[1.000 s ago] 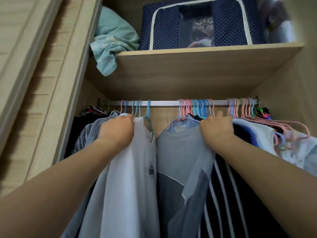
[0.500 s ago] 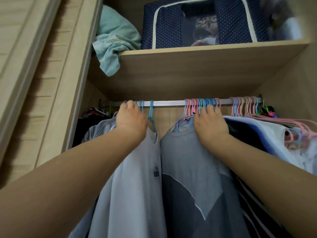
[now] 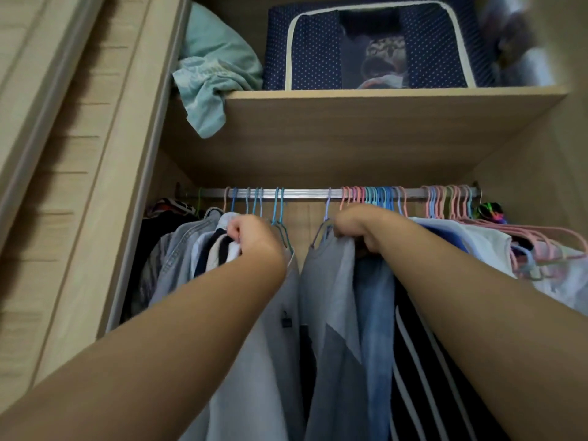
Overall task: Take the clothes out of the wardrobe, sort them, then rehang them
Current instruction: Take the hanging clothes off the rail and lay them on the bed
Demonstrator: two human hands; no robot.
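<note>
My left hand (image 3: 254, 237) and right hand (image 3: 353, 226) are each gripping bunched clothes (image 3: 334, 281) hanging under the rail (image 3: 305, 193), so I am judging removal is starting; next, unhook hangers (image 3: 378, 198).

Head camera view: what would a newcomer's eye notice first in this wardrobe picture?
First, two bare forearms reach up the middle: the left hand grips bunched garments at their collars, and the right hand grips the shoulder of a grey shirt, with a gap parted between them. Behind runs the silver rail, crowded with pink and blue hangers. Above, on the shelf, stand a navy dotted storage bag and a crumpled mint cloth.
</note>
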